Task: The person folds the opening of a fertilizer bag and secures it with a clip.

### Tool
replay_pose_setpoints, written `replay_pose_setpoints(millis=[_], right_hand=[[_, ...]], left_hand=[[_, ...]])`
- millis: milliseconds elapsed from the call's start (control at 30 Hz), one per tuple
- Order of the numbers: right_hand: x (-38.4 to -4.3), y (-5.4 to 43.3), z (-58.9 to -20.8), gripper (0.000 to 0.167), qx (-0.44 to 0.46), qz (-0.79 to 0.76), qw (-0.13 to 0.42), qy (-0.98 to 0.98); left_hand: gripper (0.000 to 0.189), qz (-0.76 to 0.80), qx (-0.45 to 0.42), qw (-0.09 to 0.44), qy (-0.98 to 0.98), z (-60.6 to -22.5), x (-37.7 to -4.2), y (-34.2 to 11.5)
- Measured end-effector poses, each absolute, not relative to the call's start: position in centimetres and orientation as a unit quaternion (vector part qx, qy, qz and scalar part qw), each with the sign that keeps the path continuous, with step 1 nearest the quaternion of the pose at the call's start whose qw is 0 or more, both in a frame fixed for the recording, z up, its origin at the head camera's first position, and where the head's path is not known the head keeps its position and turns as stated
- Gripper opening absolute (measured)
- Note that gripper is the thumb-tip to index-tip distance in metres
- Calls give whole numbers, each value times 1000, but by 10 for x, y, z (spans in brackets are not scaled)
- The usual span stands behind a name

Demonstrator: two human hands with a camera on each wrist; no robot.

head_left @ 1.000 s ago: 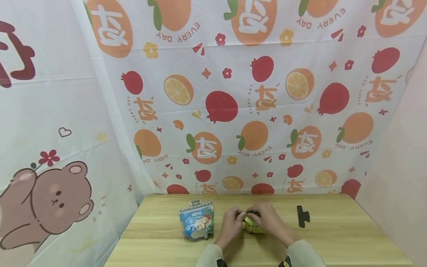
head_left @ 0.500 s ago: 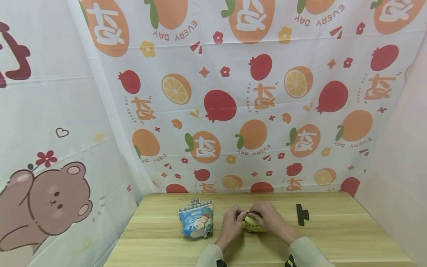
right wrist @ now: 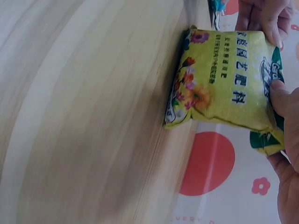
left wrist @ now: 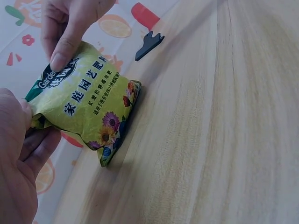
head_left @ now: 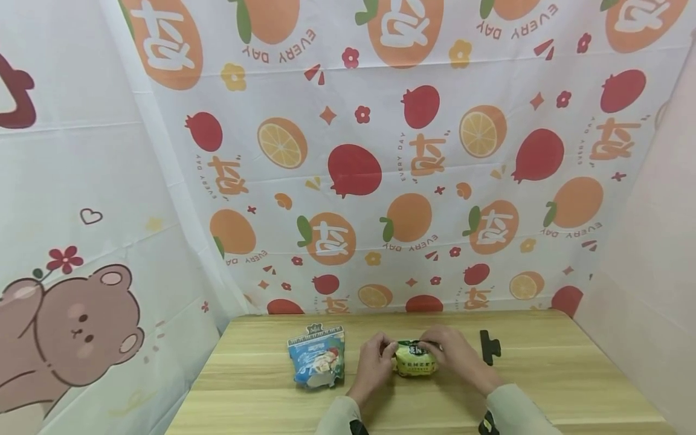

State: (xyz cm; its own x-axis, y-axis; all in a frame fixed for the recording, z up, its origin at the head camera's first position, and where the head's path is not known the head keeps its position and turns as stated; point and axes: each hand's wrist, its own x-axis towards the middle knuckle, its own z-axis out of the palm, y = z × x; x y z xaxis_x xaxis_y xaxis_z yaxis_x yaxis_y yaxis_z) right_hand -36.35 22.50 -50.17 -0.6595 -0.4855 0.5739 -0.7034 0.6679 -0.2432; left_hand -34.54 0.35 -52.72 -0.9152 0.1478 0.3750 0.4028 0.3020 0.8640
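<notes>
Yellow-green packet (head_left: 415,365), held at the table (head_left: 261,411) between blue packet (head_left: 319,356) on the left and black clip (head_left: 490,347) on the right, is pinched along its far end by left grip (head_left: 375,360) and right grip (head_left: 450,348); could be torn or let slip if tugged unevenly.

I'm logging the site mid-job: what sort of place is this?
Probably a makeshift indoor work booth: a wood-grain table stands in front of a hanging fruit-print cloth, with a bear-print cloth to the left.

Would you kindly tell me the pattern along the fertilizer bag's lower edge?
Purple, orange and red flowers on the fertilizer bag, clearest in the left wrist view.
</notes>
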Motion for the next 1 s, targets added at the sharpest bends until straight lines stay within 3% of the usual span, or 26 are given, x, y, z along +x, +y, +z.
replay_pose_setpoints(millis=[533, 1000], right_hand=[[-356, 255, -506, 5, 276, 251, 235, -898], [-350, 258, -508, 4, 223, 360, 195, -885]], left_hand=[[12, -566, -173, 114, -798, -528, -345, 3], [11, -572, -166, 107, -796, -526, -343, 2]])
